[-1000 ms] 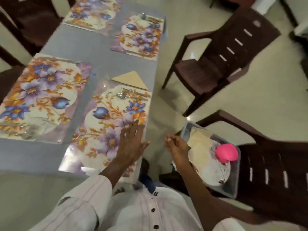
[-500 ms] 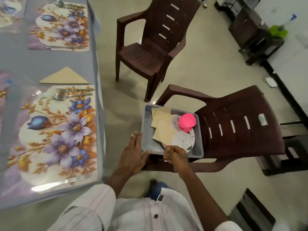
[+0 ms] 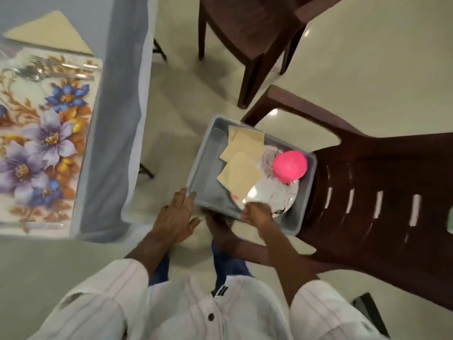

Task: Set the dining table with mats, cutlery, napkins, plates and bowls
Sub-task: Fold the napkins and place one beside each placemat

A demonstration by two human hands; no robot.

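pink bowl [image 3: 290, 165] is sitting upside down on a patterned plate [image 3: 274, 196] in a bin [image 3: 208, 155], napkins [image 3: 242, 163] overlapping the plate; cutlery [image 3: 54, 69] is lying on the mat [image 3: 44, 143].

1. A home dining room: a table [image 3: 117, 106] draped in grey cloth carries a floral mat [image 3: 44, 143], set with a fork [image 3: 49, 62] and spoon [image 3: 31, 73], a folded napkin [image 3: 49, 33] just beside it.
2. A brown plastic chair [image 3: 367, 192] and a second chair [image 3: 257, 25] stand near the table on a pale, glossy floor [image 3: 367, 82].
3. A grey tub [image 3: 210, 153] holding a patterned plate [image 3: 274, 195] rests on the nearer chair's seat.
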